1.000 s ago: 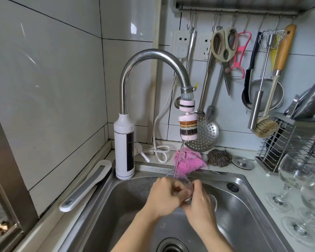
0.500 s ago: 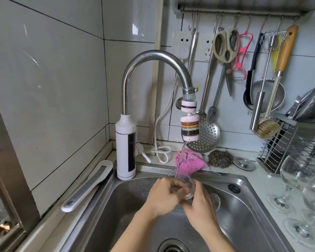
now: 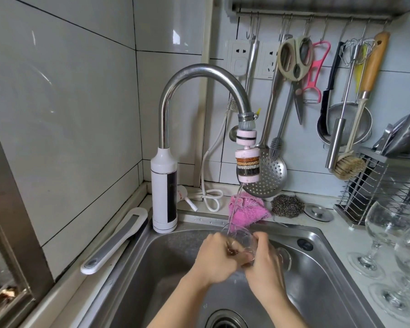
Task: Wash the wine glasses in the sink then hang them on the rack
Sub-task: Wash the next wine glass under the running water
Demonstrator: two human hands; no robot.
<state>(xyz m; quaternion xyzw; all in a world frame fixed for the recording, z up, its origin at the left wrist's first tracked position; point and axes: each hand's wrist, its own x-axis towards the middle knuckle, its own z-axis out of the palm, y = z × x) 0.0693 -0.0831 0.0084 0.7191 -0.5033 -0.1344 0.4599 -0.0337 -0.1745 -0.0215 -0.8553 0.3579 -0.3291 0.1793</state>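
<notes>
Clear wine glass (image 3: 243,241) under thin tap water (image 3: 234,209), our left hand (image 3: 214,258) and right hand (image 3: 264,265) curled round its bowl, over steel sink (image 3: 317,275)

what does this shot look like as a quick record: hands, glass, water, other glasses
left hand: grips glass at the bowl
right hand: holds the same glass
water: runs from tap onto glass
sink: under both hands
other glasses: upright on counter, right of sink
stage: washing

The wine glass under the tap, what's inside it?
A thin water stream runs into the wine glass; the left hand seems to reach inside. The right hand covers its stem.
</notes>
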